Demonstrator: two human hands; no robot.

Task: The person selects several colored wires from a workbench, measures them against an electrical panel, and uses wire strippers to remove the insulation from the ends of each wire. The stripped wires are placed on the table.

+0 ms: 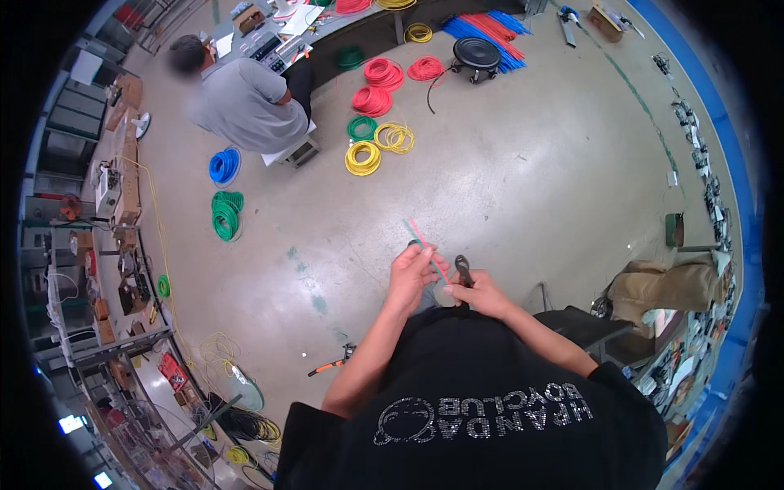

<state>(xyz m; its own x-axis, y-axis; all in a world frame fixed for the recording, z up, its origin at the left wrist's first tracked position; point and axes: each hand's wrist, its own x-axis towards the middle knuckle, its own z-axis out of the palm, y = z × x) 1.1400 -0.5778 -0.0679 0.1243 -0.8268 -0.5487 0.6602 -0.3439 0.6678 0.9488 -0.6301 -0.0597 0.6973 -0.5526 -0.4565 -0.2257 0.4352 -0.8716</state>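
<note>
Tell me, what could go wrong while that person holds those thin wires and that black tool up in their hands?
1. The left hand pinches the thin red and green wires right beside the black cutting tool in the right hand, so a fingertip might get nipped.
2. A snipped piece could fall to the concrete floor and be hard to find.
3. The orange-handled pliers lie on the floor near the person's side and might be stepped on.

tool [463, 269]: head too small to tell | wires [425, 241]: lower ends hidden by left hand [412, 273]
</note>
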